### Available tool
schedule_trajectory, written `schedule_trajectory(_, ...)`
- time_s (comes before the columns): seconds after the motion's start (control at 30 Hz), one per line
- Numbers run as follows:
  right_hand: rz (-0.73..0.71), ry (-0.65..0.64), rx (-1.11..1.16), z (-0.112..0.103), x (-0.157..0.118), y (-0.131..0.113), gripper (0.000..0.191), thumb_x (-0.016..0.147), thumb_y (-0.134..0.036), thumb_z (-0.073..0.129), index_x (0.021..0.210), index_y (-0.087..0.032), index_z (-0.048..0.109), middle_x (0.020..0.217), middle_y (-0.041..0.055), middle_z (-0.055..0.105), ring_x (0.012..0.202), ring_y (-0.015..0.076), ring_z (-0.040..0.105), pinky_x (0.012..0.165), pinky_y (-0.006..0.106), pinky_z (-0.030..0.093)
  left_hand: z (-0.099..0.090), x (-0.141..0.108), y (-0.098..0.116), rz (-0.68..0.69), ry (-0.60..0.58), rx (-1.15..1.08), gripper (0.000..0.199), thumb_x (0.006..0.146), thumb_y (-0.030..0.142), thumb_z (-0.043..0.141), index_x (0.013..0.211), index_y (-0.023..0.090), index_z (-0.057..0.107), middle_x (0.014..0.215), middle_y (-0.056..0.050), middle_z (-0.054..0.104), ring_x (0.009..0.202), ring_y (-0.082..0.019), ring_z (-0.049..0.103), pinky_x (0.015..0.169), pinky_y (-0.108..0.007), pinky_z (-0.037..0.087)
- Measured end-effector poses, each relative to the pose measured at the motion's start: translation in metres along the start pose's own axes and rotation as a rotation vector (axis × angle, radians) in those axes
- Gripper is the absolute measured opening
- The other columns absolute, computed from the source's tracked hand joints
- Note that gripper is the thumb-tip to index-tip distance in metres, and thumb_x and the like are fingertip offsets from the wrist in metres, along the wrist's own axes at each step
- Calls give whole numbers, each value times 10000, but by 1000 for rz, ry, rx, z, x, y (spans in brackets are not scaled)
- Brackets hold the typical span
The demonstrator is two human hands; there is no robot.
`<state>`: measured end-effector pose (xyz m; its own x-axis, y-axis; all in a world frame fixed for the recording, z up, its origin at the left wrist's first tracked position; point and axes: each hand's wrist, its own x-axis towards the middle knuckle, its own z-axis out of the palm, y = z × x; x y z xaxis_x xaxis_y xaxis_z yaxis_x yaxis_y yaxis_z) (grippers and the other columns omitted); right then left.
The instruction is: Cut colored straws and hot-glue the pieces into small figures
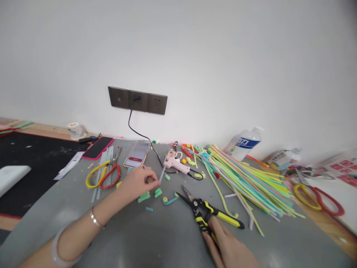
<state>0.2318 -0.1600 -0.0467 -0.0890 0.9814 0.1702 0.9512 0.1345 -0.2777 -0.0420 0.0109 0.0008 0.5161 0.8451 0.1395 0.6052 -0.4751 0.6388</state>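
My right hand [227,243] is wrapped round one handle of black-and-yellow snips [199,208]. Their jaws stand parted, close to a curled blue-and-yellow pipe cleaner piece [170,200]. Over the middle of the table, my left hand [139,182] has its fingers curled and thumb drawn in; whatever lies between the fingertips is hidden. Just beyond those fingertips, a translucent glue stick [162,174] sticks out of the pink glue gun [175,163]. Small green pipe cleaner pieces [144,197] lie beneath the left hand, with a short blue piece [149,209] nearer me.
A large bundle of coloured pipe cleaners [245,178] spreads to the right, before a white bottle [242,143]. Red-and-yellow scissors [103,175], loose glue sticks [96,186] and two phones [98,147] lie left. A black cord [136,130] hangs from the wall socket [138,100].
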Motion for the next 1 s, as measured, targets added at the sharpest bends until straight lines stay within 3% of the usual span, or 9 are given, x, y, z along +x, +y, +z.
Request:
schedule_trajectory(0.1,-34,15,-14,3,-1,1,136,968,-301,398,962,-259,527,896,88,763,658,223,762,454,236,531,15,-12,12,297,10,129,77,852,269,699,830,199,723,804,-28,649,817,-195,544,766,-307,383)
schedule_trajectory(0.2,-48,39,-3,4,-2,2,160,987,-307,360,937,-254,502,844,74,757,606,213,751,450,237,532,33,-20,20,426,12,272,108,847,224,721,954,225,712,940,-32,652,867,-206,535,771,-333,362)
schedule_trajectory(0.33,-33,62,47,3,-2,2,177,1000,-330,339,942,-259,490,766,48,748,589,213,748,438,231,516,45,-19,25,457,-6,419,77,869,217,706,945,224,710,930,-24,636,869,-209,531,757,-347,358)
schedule_trajectory(0.53,22,6,215,-8,0,0,136,981,-327,388,959,-257,504,788,38,737,641,197,749,520,217,532,48,-17,24,471,-52,507,76,911,185,648,885,221,710,890,-22,627,850,-199,531,730,-333,374)
schedule_trajectory(0.77,70,-1,379,-26,10,0,168,961,-363,421,952,-234,529,760,34,695,647,167,717,586,196,538,49,-17,23,458,-61,471,85,908,168,646,885,219,710,896,-21,635,856,-205,542,736,-345,365)
schedule_trajectory(1.0,113,69,610,-13,3,-1,227,912,-440,537,943,-220,580,686,5,635,580,155,628,590,182,530,49,-17,19,456,-7,342,114,902,207,639,999,230,694,939,-31,630,872,-207,544,778,-366,343)
